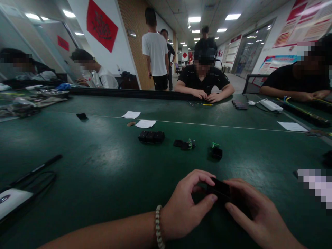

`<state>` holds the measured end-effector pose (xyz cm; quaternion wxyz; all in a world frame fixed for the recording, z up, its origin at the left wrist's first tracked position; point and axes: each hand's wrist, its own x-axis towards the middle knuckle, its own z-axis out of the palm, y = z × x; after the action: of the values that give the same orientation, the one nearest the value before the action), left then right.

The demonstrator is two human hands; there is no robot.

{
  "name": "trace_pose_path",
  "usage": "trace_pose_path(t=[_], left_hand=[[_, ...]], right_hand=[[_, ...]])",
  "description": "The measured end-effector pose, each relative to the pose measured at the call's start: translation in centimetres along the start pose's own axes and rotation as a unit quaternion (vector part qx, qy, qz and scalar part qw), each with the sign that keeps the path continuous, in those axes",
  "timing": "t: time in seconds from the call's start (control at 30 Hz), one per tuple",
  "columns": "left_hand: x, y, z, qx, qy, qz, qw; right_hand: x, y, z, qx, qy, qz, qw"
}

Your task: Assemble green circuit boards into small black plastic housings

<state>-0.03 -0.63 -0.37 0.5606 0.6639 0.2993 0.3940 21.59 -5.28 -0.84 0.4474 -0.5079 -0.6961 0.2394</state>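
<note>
A small black plastic box (219,189) is held between my two hands, just above the green table (103,200). My left hand (190,202), with a beaded bracelet (158,226) on its wrist, pinches the box's left end between thumb and fingers. At the other end, my right hand (255,209) grips it the same way, its fingertips partly hidden behind the box. Beyond them lie a black piece with a green circuit board (216,151), another group of black parts with a green board (185,144), and several black blocks in a row (151,136).
White paper slips (145,123) lie near a round hole (131,123) in the tabletop. To the left are a black cable (38,169) and a white device (15,200). A power strip (271,105) lies at the back right. Across the table a person (204,77) works with both hands.
</note>
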Motion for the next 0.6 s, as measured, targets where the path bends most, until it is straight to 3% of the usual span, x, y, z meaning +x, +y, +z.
trace_pose_path(t=[0.27,0.47,0.6], left_hand=[[0.2,0.1,0.2,-0.014,0.018,-0.011,1.000],[0.2,0.2,0.1,-0.020,-0.011,-0.092,0.995],[0.2,0.1,0.2,-0.038,-0.007,-0.087,0.995]], right_hand=[[-0.1,0.3,0.1,0.020,0.013,-0.006,1.000],[-0.6,0.9,0.1,0.002,0.043,-0.033,0.999],[-0.7,1.2,-0.1,0.014,0.046,-0.023,0.999]])
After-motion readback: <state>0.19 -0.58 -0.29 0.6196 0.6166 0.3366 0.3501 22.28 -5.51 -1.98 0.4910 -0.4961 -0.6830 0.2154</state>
